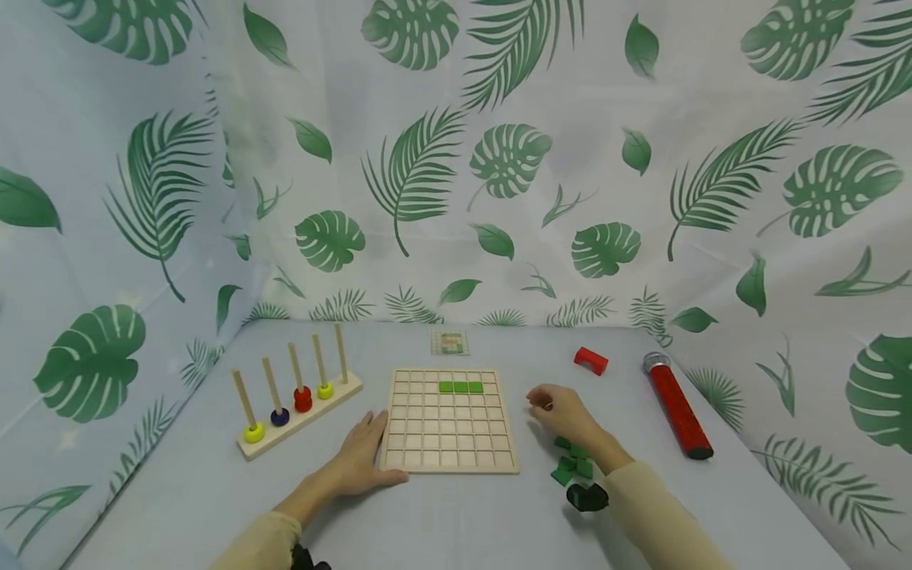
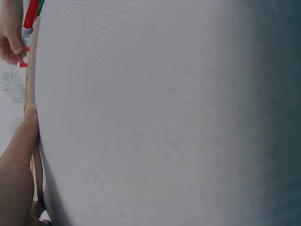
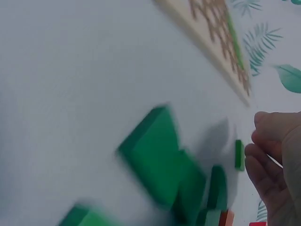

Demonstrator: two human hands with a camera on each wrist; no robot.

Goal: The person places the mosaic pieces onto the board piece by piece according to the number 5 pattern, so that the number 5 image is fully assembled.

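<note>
Three green square tiles (image 1: 461, 387) on one pale wooden grid board (image 1: 449, 435) — left hand (image 1: 361, 457) spread alongside, right hand (image 1: 566, 413) curled — can't tell if pinching.

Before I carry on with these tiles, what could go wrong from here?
The left hand lies against the grid board, so a nudge might shift it and jog the three green tiles set in it. The right hand is near the loose green tiles; a low sweep could scatter them. They sit bunched, so lifting one might drag another.
</note>
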